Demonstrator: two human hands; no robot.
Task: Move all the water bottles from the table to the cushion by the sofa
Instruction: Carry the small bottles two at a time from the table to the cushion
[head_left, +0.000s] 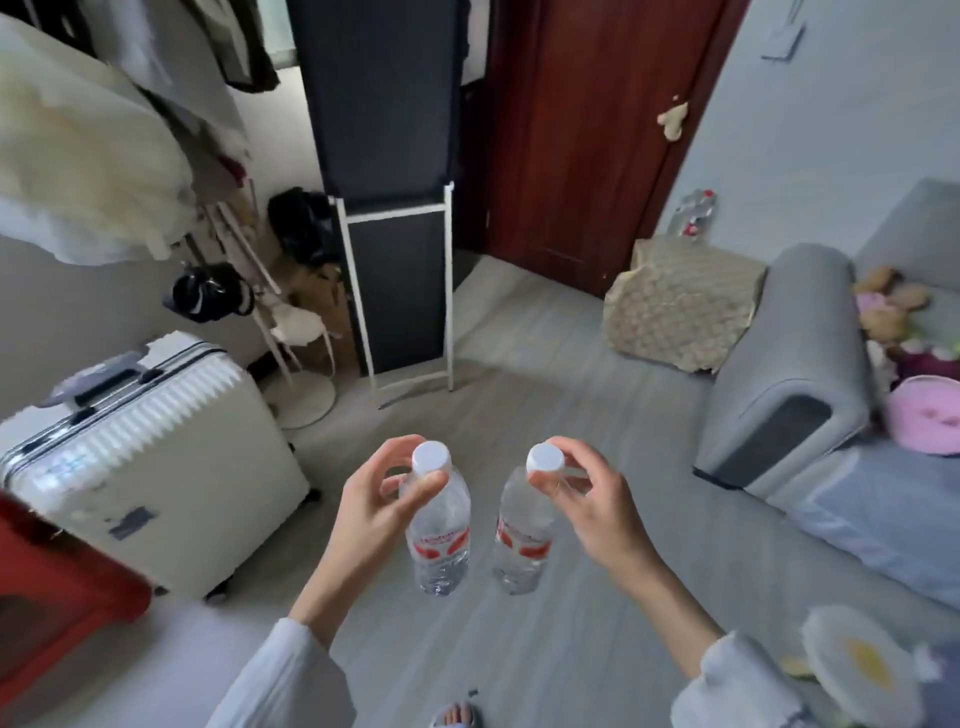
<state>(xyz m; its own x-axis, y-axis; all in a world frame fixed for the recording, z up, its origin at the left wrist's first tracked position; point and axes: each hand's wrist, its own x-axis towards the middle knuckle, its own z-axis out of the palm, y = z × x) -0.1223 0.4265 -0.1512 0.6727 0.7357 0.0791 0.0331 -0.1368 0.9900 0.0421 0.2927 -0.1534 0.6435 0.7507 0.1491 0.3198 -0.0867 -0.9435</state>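
Note:
I carry two clear water bottles with white caps and red labels, both hanging above the grey floor. My left hand (382, 493) pinches the neck of the left bottle (440, 540) just under its cap. The right bottle (521, 540) hangs from my right hand (587, 499), which pinches it by the neck too. A beige patterned cushion (675, 306) lies on the floor at the end of the grey sofa (784, 379), ahead and to the right. Several bottles (693, 213) stand behind that cushion against the wall.
A white suitcase (156, 467) stands at the left beside a red object (57, 587). A dark folding screen (395, 260) and a red door (587, 130) are ahead. Soft toys and a pink item (924, 415) lie on the sofa. Open floor runs between me and the cushion.

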